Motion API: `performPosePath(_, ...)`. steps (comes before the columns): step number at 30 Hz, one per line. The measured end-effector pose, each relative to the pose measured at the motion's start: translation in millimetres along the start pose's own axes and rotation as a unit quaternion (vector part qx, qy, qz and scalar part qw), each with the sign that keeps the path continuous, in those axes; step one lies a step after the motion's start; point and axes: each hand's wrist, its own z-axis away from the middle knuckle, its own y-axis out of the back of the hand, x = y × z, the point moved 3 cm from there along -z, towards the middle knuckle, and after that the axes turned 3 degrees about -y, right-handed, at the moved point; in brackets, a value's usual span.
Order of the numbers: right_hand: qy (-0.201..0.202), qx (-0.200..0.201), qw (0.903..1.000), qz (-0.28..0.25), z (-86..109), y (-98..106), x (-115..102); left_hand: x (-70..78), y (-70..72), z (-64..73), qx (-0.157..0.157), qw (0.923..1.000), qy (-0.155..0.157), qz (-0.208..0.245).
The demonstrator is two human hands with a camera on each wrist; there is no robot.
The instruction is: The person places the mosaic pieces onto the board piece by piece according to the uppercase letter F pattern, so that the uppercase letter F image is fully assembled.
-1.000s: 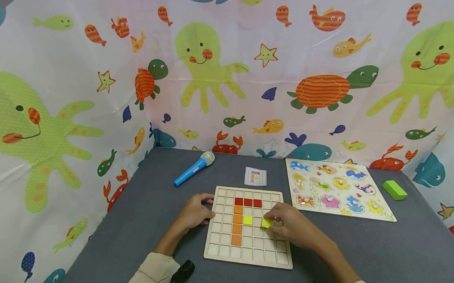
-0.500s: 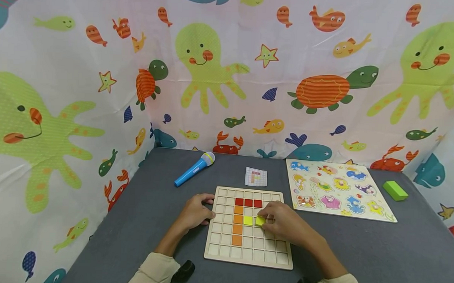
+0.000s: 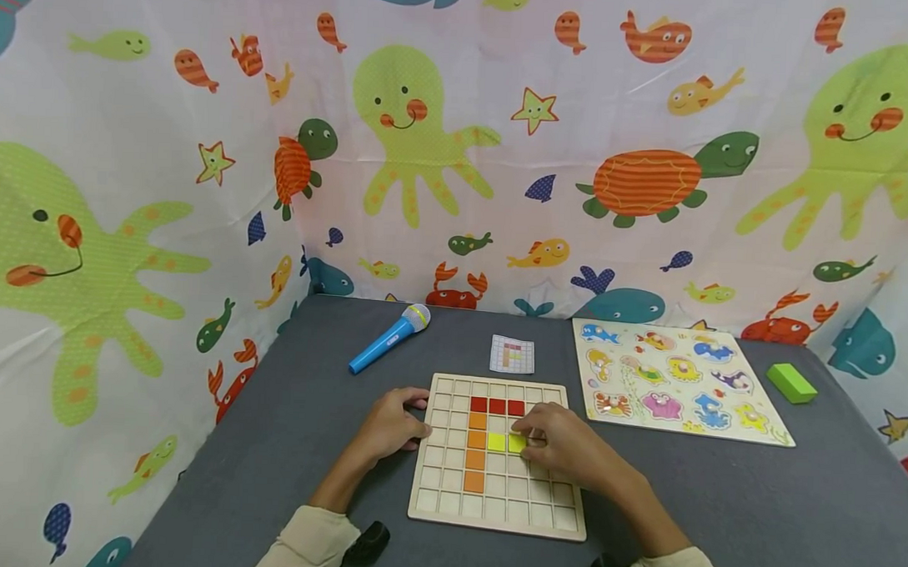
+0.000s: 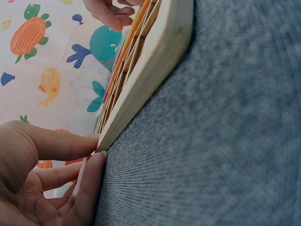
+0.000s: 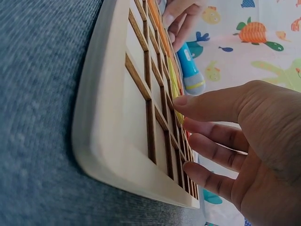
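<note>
A square wooden grid board (image 3: 494,508) lies on the grey table. Red tiles (image 3: 497,407) form a row near its top, and several orange tiles (image 3: 474,459) run down a column. Beside that column sits one yellow tile (image 3: 497,442); a second yellow tile (image 3: 516,443) lies in the cell to its right. At this second tile, the thumb and index finger of my right hand (image 3: 564,442) pinch its right side, as the right wrist view also shows. My left hand (image 3: 389,423) grips the board's left edge between thumb and fingers.
A small printed pattern card (image 3: 512,354) lies behind the board. To its left is a blue toy microphone (image 3: 389,340). A sea-animal puzzle board (image 3: 679,375) and a green block (image 3: 792,383) lie at the right. A printed cloth (image 3: 429,149) hangs behind the table.
My right hand has moved left with the second yellow tile, which now lies flat in the cell beside the first. My left hand and the board have stayed put.
</note>
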Motion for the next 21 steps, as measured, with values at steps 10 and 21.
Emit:
performPosePath(10, -0.001, -0.004, 1.0, 0.0, 6.0, 3, -2, 0.5, -1.4, -2.2, -0.002, 1.0, -0.003, 0.001)
performPosePath(21, -0.02, 0.01, 0.9981, 0.057, 54.1, 28, 17, 6.3, -4.1, 0.8, -0.003, 0.9994, -0.018, -0.03)
